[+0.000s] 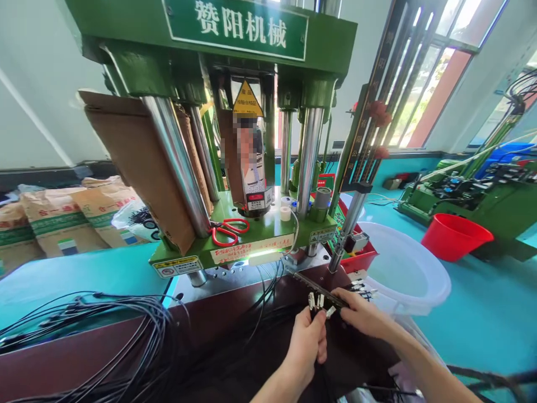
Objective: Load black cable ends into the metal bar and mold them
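Observation:
My left hand [305,341] is closed around a few black cables, and their silvery metal connectors [320,301] stick up above the fingers. Just to the right, my right hand [361,314] grips the near end of a long, narrow dark metal bar [314,286]. The bar slants away toward the bed of a green press [260,229]. Thin dark cables [271,282] run from under the press toward me. More metal-ended connectors [364,287] lie just beyond my right hand.
A large bundle of black cables [155,330] spreads over the left of the brown bench [201,313]. Red-handled scissors [230,232] lie on the press ledge. Right of the press stand a white tub [438,285] and a red bucket [455,238]; paper sacks [54,224] stand at left.

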A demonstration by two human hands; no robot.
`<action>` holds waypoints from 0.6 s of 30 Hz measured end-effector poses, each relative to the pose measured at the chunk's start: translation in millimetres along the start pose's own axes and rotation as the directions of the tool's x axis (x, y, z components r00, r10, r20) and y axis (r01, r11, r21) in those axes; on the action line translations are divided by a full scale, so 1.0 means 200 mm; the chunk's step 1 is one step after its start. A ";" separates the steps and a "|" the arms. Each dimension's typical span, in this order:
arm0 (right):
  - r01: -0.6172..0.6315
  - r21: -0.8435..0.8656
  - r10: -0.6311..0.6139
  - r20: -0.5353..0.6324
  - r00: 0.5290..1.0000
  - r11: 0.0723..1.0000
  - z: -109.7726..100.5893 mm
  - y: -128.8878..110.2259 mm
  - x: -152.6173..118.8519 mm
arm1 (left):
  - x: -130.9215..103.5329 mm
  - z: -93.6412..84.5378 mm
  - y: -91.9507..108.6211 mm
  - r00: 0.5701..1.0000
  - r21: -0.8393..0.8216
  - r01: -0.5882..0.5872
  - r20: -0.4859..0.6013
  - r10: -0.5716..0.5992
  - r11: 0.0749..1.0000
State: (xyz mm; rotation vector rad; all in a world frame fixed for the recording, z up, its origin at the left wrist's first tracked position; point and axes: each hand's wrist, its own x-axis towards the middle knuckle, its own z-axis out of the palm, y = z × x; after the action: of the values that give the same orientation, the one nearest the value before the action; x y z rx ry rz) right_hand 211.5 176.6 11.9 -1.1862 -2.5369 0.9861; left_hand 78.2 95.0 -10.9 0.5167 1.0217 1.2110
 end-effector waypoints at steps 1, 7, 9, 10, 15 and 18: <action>-0.058 0.176 0.063 -0.025 0.998 0.983 0.03 0.01 -0.05 | -0.01 0.01 -0.01 1.000 0.009 -0.006 0.000 0.006 1.000; -0.036 0.808 0.354 -0.217 0.910 0.589 0.23 0.02 -0.15 | -0.02 0.05 -0.07 1.000 0.141 -0.019 -0.016 0.022 0.990; 0.016 0.838 0.376 -0.262 0.889 0.546 0.26 0.01 -0.14 | -0.01 0.05 -0.07 1.000 0.146 -0.017 -0.022 0.021 0.989; 0.032 0.850 0.384 -0.272 0.883 0.526 0.27 0.01 -0.13 | -0.01 0.06 -0.07 0.999 0.144 -0.012 -0.028 0.017 0.990; 0.055 0.872 0.410 -0.283 0.867 0.486 0.29 -0.01 -0.13 | -0.01 0.06 -0.06 0.998 0.146 -0.002 -0.061 0.011 0.989; 0.060 0.862 0.407 -0.298 0.863 0.504 0.31 -0.01 -0.14 | -0.02 0.06 -0.06 0.993 0.158 -0.032 -0.105 0.049 0.987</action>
State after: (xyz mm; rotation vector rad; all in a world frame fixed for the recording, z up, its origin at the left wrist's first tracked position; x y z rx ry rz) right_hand 202.9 125.1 -30.2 -1.1393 -1.2100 1.5027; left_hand 94.1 88.7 -13.9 0.6011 1.2101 1.2112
